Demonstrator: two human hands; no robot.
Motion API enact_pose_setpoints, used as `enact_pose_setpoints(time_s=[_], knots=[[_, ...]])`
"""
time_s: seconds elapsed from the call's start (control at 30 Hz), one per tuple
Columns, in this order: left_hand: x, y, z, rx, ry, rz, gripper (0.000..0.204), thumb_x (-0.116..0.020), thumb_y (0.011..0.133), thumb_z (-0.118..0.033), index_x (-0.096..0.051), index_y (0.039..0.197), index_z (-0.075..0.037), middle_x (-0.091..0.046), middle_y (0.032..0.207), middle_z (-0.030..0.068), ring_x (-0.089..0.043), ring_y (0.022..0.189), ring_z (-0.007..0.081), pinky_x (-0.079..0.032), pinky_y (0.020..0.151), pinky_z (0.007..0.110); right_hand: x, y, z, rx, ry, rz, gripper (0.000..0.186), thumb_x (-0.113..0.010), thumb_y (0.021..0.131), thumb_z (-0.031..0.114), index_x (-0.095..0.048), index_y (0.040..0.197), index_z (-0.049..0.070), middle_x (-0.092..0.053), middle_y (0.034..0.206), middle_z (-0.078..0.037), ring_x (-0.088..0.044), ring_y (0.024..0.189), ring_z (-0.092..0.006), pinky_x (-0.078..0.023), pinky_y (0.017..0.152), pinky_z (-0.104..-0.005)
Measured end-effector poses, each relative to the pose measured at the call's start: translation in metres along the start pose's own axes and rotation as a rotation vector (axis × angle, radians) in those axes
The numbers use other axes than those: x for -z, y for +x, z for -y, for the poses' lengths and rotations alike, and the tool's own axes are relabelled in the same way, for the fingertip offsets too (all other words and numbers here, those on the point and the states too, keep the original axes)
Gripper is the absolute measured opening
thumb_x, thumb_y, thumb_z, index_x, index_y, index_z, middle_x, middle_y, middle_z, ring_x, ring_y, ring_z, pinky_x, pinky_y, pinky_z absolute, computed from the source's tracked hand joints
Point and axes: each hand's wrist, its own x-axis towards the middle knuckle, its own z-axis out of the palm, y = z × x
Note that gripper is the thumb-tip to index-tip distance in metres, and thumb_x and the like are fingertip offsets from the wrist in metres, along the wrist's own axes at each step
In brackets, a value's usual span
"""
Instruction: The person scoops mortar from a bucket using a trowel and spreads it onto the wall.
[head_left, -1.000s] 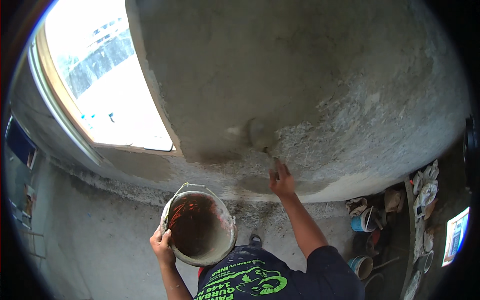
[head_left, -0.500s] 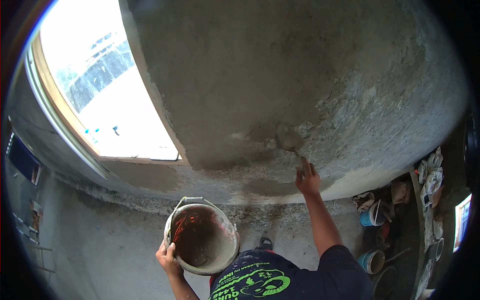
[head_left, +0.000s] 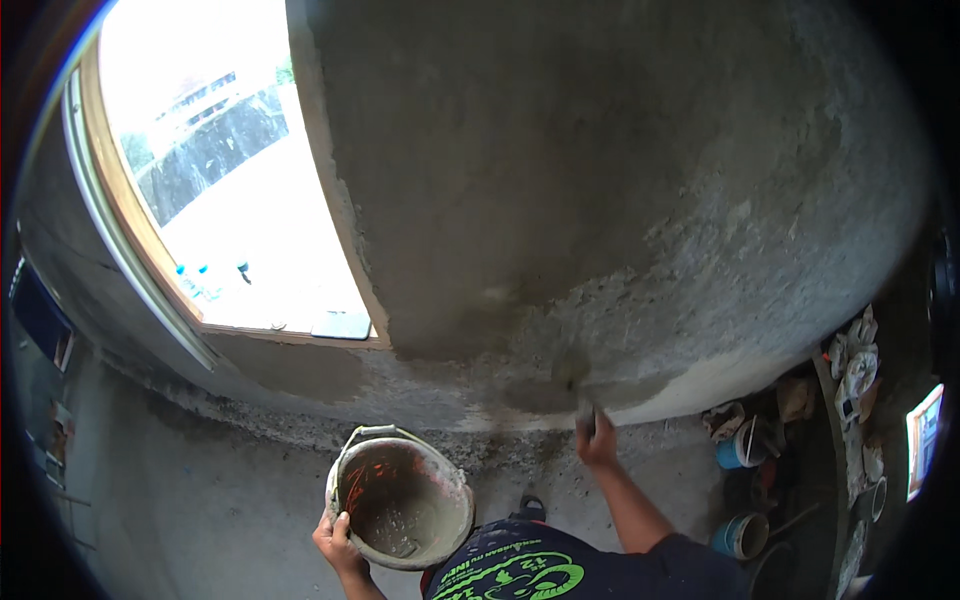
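Observation:
My left hand point(head_left: 340, 540) grips the rim of a mortar-stained bucket point(head_left: 455, 515), its thumb over the edge. The bucket tilts so its inside shows, with reddish streaks and some grey mortar low down; its wire handle stands up at the far side. My right hand point(head_left: 598, 442) is closed round the handle of a trowel point(head_left: 571, 370). The blade is smeared by motion and lies before the lower part of the wall point(head_left: 480, 170); whether it touches is unclear. Darker, smoother plaster covers the wall's middle, while rougher, paler plaster shows to the right.
A wooden-framed window point(head_left: 350, 270) opens in the wall at left. On the right stand a blue bucket point(head_left: 738, 450), another blue-and-white bucket point(head_left: 742, 535) and crumpled bags point(head_left: 857, 375) by a plank. Grey concrete floor point(head_left: 220, 500) runs along the wall's foot.
My right hand has come down and slightly left with the trowel, from mid-wall to low on the wall. The left hand keeps hold of the bucket; the view has tilted a little upward.

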Motion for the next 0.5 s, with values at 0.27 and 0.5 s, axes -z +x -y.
enact_pose_setpoints(time_s=[0.27,0.5], knots=[[-0.012,0.026,0.003,0.036,-0.010,0.153,0.042,-0.058,0.092,-0.001,-0.068,0.129,0.016,-0.076,0.118,0.0138,-0.071,0.103,0.0188,-0.054,0.096,0.030,-0.053,0.126,0.012,-0.064,-0.071,0.049,0.054,-0.068,0.100,0.030,-0.057,0.146,0.003,-0.070,0.129,-0.027,-0.071,0.108,-0.0506,-0.059,0.089,-0.0562],[0.017,0.047,0.009,0.047,0.043,0.213,0.042,-0.059,0.090,-0.002,-0.069,0.128,0.014,-0.077,0.113,0.0117,-0.071,0.098,0.0174,-0.054,0.093,0.030,-0.073,-0.024,-0.009,-0.392,-0.516,0.561,0.051,-0.067,0.096,0.039,-0.064,0.137,0.009,-0.072,0.125,-0.025,-0.070,0.112,-0.0474,-0.057,0.095,-0.0565]])
